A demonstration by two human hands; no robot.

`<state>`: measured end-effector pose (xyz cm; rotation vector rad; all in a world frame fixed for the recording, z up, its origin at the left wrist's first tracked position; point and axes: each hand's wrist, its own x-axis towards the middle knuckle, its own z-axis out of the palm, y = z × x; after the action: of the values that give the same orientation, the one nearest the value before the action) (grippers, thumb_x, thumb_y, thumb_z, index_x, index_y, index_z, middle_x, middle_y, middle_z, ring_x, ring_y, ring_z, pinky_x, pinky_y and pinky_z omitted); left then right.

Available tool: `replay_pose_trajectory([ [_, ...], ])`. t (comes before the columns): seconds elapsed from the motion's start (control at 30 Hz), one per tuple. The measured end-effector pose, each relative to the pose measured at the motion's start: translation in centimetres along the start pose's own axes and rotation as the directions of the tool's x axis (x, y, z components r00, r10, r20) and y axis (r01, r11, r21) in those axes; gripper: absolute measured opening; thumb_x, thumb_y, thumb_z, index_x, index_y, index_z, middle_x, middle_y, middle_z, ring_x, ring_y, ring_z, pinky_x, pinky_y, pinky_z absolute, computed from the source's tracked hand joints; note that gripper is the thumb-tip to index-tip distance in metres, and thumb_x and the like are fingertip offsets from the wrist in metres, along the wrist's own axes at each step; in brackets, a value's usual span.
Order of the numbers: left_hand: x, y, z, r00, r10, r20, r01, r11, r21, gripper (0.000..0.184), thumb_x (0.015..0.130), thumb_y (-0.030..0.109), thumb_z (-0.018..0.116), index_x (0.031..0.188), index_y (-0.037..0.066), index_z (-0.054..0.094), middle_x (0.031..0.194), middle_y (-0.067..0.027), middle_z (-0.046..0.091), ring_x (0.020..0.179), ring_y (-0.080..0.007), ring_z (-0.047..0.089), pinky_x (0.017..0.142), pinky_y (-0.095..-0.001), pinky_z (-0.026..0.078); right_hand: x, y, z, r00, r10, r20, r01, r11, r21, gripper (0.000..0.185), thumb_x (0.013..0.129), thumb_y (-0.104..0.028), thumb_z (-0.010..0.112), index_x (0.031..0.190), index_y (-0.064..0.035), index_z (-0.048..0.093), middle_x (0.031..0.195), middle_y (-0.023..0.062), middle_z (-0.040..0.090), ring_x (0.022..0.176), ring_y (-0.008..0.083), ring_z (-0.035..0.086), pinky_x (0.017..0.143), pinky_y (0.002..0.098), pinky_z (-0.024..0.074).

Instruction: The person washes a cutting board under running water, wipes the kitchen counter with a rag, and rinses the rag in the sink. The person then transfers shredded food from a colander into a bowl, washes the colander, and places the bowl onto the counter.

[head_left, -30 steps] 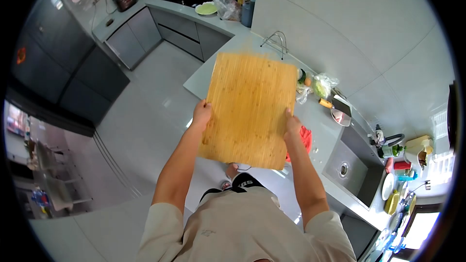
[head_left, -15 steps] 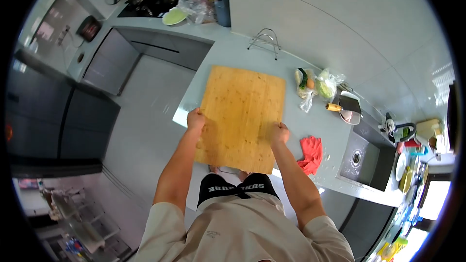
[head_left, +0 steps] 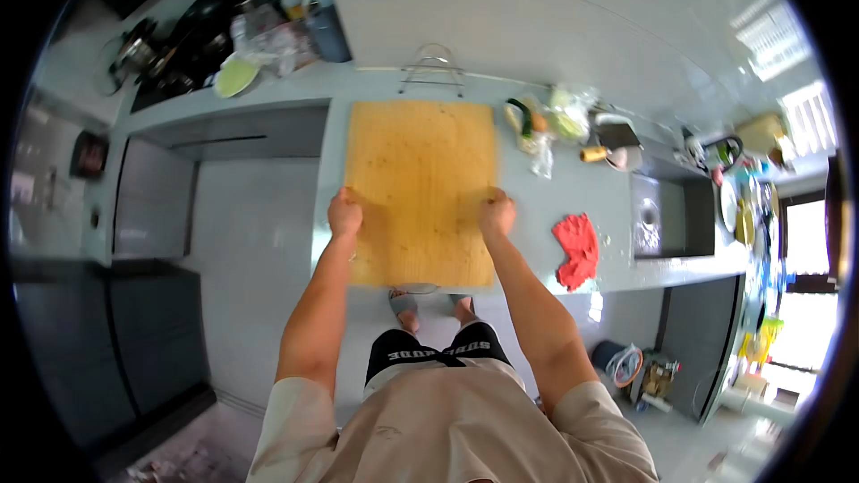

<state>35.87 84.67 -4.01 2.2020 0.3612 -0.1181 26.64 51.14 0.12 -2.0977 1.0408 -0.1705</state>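
A large wooden cutting board (head_left: pixel 420 188) lies over the counter in front of me, its near edge by the counter's front edge. My left hand (head_left: pixel 345 213) is closed around the board's left side. On the opposite side, my right hand (head_left: pixel 497 213) grips the right edge, fingers curled. Both thumbs are up near the board's surface; the fingers beneath are hidden. Whether the board rests fully on the counter I cannot tell. Right of my right hand lies a pair of red rubber gloves (head_left: pixel 577 250).
Behind the board stands a wire rack (head_left: pixel 432 72). Bagged vegetables (head_left: pixel 532 125) and a cleaver with a wooden handle (head_left: pixel 613 143) in a container sit at the back right, before the sink (head_left: pixel 658 215). A stove with pans (head_left: pixel 192 40) is at far left; a bin (head_left: pixel 617 362) stands below.
The view has turned, and the board now sits squarer to the counter, closer to the wire rack. Both hands still hold its sides.
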Motion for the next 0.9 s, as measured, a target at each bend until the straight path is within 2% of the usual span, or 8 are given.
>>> replay_pose_trajectory([
  [0.13,-3.1,6.0,3.2,0.910,0.395,-0.121,-0.384,0.917,0.110,0.039,0.092,0.006,0.061,0.130,0.005,0.067,0.133,-0.0233,0.066,0.128,-0.0454,0.058,0.109,-0.0527,0.046,-2.5,-0.1,-2.8,0.996,-0.092,0.016,0.092,0.996,0.020,0.040,0.088,-0.009,0.067,0.128,-0.0101,0.073,0.128,0.0197,0.070,0.120,0.0415,0.065,0.101,0.0464,0.0542],
  [0.23,-8.4,11.8,6.9,0.821,0.571,-0.019,-0.565,0.816,0.120,0.041,0.089,0.002,0.066,0.130,0.004,0.067,0.135,-0.0220,0.064,0.131,-0.0430,0.054,0.113,-0.0532,0.042,-5.8,2.5,-6.9,0.967,-0.230,-0.107,0.232,0.973,0.008,0.037,0.089,-0.009,0.071,0.125,-0.0111,0.074,0.128,0.0161,0.070,0.121,0.0401,0.065,0.101,0.0470,0.0545],
  [0.3,-12.1,14.7,9.4,0.710,0.681,0.179,-0.680,0.729,-0.078,0.038,0.090,0.001,0.066,0.128,0.002,0.067,0.133,-0.0219,0.065,0.129,-0.0416,0.056,0.112,-0.0524,0.043,-6.5,5.0,-10.1,0.947,-0.294,-0.132,0.295,0.955,-0.014,0.035,0.089,-0.009,0.071,0.124,-0.0118,0.075,0.126,0.0143,0.071,0.121,0.0390,0.065,0.101,0.0474,0.0547],
  [0.43,-18.3,16.4,16.0,0.544,0.736,0.403,-0.733,0.651,-0.199,0.033,0.093,0.002,0.065,0.126,0.003,0.069,0.132,-0.0217,0.065,0.128,-0.0411,0.058,0.110,-0.0492,0.046,-5.6,11.9,-17.3,0.902,-0.391,-0.181,0.348,0.909,-0.231,0.035,0.090,-0.003,0.069,0.122,-0.0135,0.076,0.127,0.0131,0.070,0.118,0.0345,0.064,0.102,0.0443,0.0536],
  [0.57,-22.4,17.9,21.1,0.448,0.727,0.521,-0.754,0.620,-0.217,0.032,0.092,0.002,0.065,0.124,0.004,0.070,0.131,-0.0196,0.066,0.127,-0.0396,0.059,0.109,-0.0476,0.048,-1.6,15.9,-21.4,0.854,-0.470,-0.224,0.363,0.846,-0.391,0.036,0.093,-0.013,0.072,0.128,-0.0203,0.074,0.138,0.0052,0.065,0.129,0.0331,0.056,0.106,0.0471,0.0492],
  [0.67,-23.4,18.6,24.4,0.499,0.699,0.512,-0.747,0.647,-0.156,0.032,0.092,0.001,0.065,0.123,0.004,0.071,0.130,-0.0175,0.067,0.126,-0.0382,0.059,0.108,-0.0469,0.049,1.9,19.4,-22.1,0.828,-0.558,0.064,0.521,0.721,-0.458,0.049,0.096,-0.020,0.067,0.145,-0.0237,0.065,0.158,0.0014,0.053,0.137,0.0323,0.049,0.115,0.0471,0.0429],
  [0.8,-25.4,21.0,28.2,0.683,0.551,0.479,-0.631,0.776,0.007,0.030,0.091,0.001,0.066,0.120,0.005,0.072,0.127,-0.0143,0.069,0.121,-0.0370,0.061,0.105,-0.0467,0.050,3.0,24.2,-23.6,0.745,-0.663,0.070,0.631,0.668,-0.394,0.054,0.088,-0.013,0.064,0.142,-0.0192,0.068,0.154,0.0005,0.057,0.134,0.0294,0.051,0.112,0.0460,0.0455],
  [0.9,-27.5,22.6,31.9,0.681,0.542,0.493,-0.639,0.768,0.037,0.029,0.092,-0.001,0.065,0.120,0.004,0.072,0.126,-0.0142,0.069,0.120,-0.0366,0.061,0.104,-0.0467,0.050,8.2,27.7,-27.5,0.780,-0.625,0.034,0.599,0.729,-0.331,0.053,0.086,-0.010,0.063,0.138,-0.0183,0.071,0.151,0.0001,0.059,0.131,0.0290,0.053,0.109,0.0460,0.0468],
])
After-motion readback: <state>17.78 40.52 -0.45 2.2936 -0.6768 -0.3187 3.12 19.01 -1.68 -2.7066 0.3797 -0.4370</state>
